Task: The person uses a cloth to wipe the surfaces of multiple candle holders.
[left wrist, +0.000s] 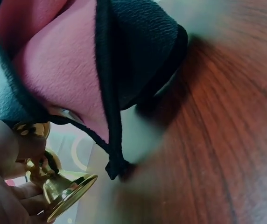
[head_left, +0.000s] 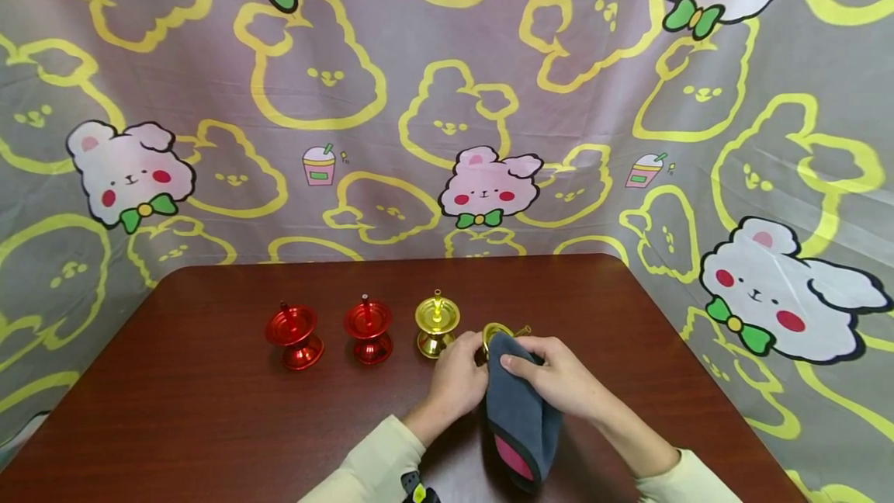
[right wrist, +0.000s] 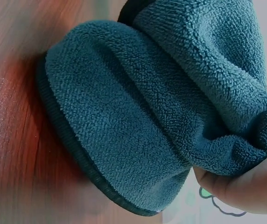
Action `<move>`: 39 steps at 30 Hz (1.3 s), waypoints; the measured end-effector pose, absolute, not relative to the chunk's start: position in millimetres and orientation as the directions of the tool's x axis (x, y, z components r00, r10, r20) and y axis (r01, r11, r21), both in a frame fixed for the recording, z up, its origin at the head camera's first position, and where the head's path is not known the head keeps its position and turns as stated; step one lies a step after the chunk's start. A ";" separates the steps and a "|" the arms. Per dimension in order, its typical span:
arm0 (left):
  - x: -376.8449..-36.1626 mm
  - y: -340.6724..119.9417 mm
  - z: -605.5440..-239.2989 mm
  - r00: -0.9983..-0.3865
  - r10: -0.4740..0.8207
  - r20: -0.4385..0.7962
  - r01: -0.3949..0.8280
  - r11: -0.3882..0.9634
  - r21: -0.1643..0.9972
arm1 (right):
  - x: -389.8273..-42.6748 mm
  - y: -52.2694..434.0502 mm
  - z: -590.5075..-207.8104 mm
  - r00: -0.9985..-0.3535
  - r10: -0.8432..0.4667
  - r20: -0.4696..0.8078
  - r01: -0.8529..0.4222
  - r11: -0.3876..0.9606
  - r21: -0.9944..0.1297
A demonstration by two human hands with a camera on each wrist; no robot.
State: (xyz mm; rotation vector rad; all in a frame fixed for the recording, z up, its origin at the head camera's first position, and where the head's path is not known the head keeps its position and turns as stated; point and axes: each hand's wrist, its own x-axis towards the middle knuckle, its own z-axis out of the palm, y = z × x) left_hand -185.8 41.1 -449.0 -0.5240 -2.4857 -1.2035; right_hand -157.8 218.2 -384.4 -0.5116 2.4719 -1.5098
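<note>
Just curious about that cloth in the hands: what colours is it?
The cloth is grey-blue outside and pink inside with a dark edge, clearest in the left wrist view.

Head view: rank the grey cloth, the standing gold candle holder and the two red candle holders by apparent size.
1. grey cloth, clearly largest.
2. The left red holder, right red holder and standing gold holder look alike; I won't rank them.

fuzzy fleece cloth [head_left: 520, 410], shiny gold metal stand [head_left: 497, 334], polished wood table [head_left: 209, 410].

Right hand [right wrist: 245, 189] pinches grey cloth [right wrist: 161, 107] above table [right wrist: 7, 93].
</note>
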 end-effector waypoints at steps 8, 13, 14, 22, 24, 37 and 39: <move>-185.4 39.2 -449.8 -0.875 0.233 0.424 0.474 0.585 0.658 | -158.2 216.2 -386.4 -0.934 -0.354 0.052 -0.211 0.427 -0.879; -187.4 28.6 -444.9 -0.857 0.350 0.379 0.511 0.481 0.712 | -160.7 223.5 -382.7 -0.919 -0.393 0.025 -0.214 0.446 -0.869; -188.0 25.6 -443.5 -0.850 0.379 0.365 0.513 0.443 0.735 | -160.7 225.9 -381.9 -0.912 -0.409 0.016 -0.213 0.442 -0.871; -195.5 14.0 -439.6 -0.785 0.553 0.280 0.472 0.240 0.849 | -160.6 241.1 -374.8 -0.870 -0.493 -0.009 -0.220 0.403 -0.888; -195.2 13.0 -438.7 -0.775 0.573 0.268 0.464 0.228 0.856 | -160.8 243.9 -373.4 -0.860 -0.511 -0.006 -0.230 0.398 -0.888; -186.9 22.0 -443.1 -0.799 0.477 0.366 0.552 0.342 0.760 | -152.2 248.3 -378.2 -0.853 -0.522 0.006 -0.223 0.353 -0.908; -185.2 24.7 -445.3 -0.790 0.437 0.429 0.600 0.413 0.685 | -150.5 245.7 -380.0 -0.858 -0.513 0.007 -0.214 0.347 -0.913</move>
